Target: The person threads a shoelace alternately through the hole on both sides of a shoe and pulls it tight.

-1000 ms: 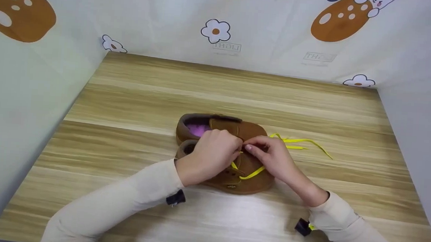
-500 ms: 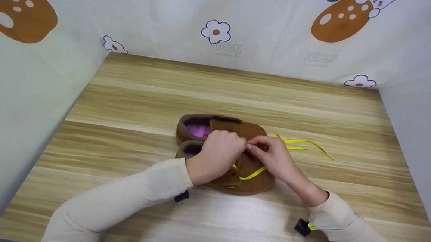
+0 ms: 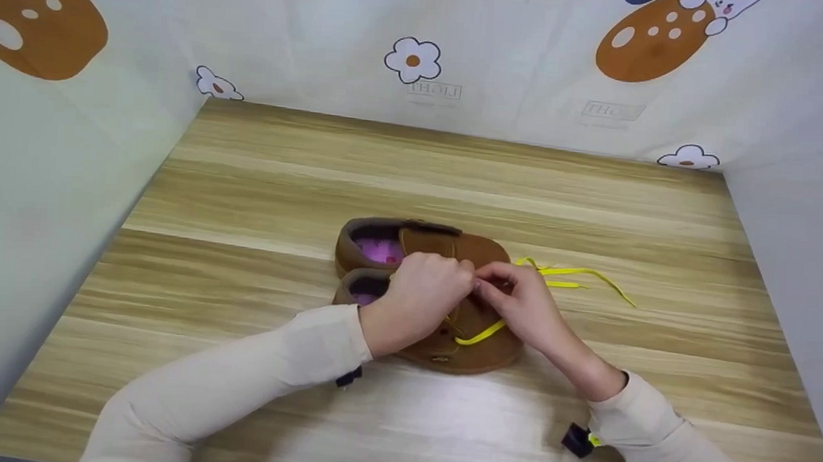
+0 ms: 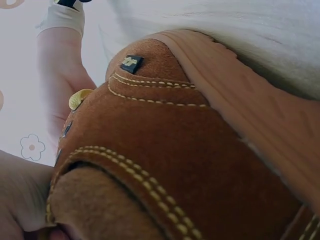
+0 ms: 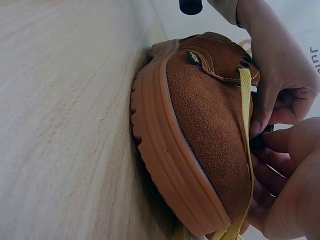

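Note:
Two brown suede shoes lie side by side with their toes to the right. The near shoe [image 3: 454,355] carries a yellow shoelace [image 3: 480,334] that runs from a front eyelet towards its toe. My left hand [image 3: 423,292] bends over the near shoe's lacing and grips the shoe there. In the right wrist view its thumb presses a dark-edged flap [image 5: 258,143]. Opposite, my right hand [image 3: 525,302] pinches at the same dark edge with thumb and fingertips. Whatever else lies between the fingertips is hidden. The left wrist view shows the near shoe's stitched side [image 4: 150,135] close up.
Against the near shoe's far side stands the far shoe [image 3: 478,248], with a pink insole showing. Loose lace ends [image 3: 587,272] trail beyond the toes over the wooden table [image 3: 315,175]. Patterned light sheeting [image 3: 308,46] surrounds the table at the back and sides.
My left hand has moved a little to the right along the near shoe, uncovering more of its opening. The right hand has stayed almost in place, fingertips still together.

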A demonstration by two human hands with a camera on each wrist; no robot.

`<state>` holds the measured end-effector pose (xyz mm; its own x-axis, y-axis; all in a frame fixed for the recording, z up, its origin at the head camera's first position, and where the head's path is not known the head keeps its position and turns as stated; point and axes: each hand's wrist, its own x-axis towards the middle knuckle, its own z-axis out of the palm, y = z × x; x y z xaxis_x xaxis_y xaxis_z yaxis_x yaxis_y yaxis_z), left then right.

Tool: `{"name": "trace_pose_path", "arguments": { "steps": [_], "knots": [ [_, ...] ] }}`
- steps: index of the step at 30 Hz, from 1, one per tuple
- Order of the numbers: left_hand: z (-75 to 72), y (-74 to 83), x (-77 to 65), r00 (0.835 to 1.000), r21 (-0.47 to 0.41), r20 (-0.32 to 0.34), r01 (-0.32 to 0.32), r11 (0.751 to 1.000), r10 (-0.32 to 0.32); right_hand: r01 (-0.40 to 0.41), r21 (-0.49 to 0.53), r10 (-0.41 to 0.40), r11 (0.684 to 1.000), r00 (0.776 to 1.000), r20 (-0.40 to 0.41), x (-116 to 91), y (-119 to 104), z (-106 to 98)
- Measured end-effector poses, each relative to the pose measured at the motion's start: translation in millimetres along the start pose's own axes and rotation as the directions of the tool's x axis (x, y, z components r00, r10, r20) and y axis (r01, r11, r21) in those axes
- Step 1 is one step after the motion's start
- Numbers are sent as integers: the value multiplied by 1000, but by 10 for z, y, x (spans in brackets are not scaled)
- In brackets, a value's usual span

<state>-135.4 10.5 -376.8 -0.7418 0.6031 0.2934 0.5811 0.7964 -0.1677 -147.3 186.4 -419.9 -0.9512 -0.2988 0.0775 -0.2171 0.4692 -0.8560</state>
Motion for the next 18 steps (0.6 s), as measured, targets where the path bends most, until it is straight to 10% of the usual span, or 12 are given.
{"name": "trace_pose_path", "arguments": {
  "steps": [8, 18],
  "knots": [
    [16, 14, 36, 994, 23, -29, -109, 994, 109, -47, 36, 48, 998, 999, -15, -16, 17, 8],
    [-59, -2, -42, 998, 6, 35, -54, 999, 53, -100, 111, 94, 989, 994, 55, 44, -22, 18]
  ]
}}
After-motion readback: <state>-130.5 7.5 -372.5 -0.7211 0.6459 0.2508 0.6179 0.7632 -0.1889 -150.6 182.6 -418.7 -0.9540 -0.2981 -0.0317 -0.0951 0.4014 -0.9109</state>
